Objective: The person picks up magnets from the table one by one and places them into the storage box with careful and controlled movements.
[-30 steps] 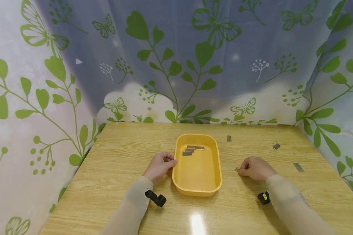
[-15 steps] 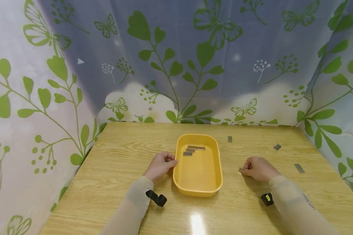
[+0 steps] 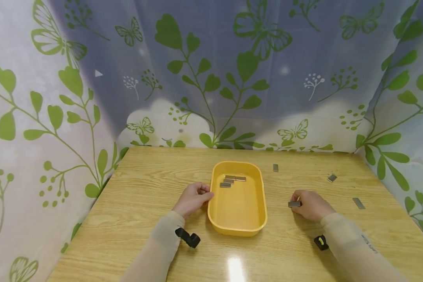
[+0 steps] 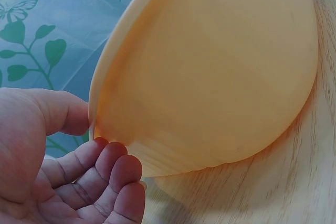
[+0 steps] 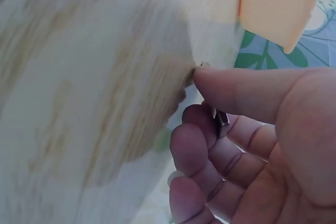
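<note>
On my feed, R hand (image 3: 311, 204) has thumb + fingers pinched on a small grey pc (image 3: 294, 204), out to the right of the yellow tray (image 3: 237, 209), w/ bare wood btwn. L hand (image 3: 191, 199) grips the tray's left side, thumb at the rim. I see 4 similar grey pcs (image 3: 225, 185) inside, grouped toward the far left. Farther out I've 3 loose ones on the wood tbl (image 3: 144, 172): the far pc (image 3: 275, 168) just right of the tray's far end, the mid pc (image 3: 332, 178) farther right, the rightmost pc (image 3: 358, 203) nearer. Leaf-print curtain (image 3: 204, 78) behind.
</note>
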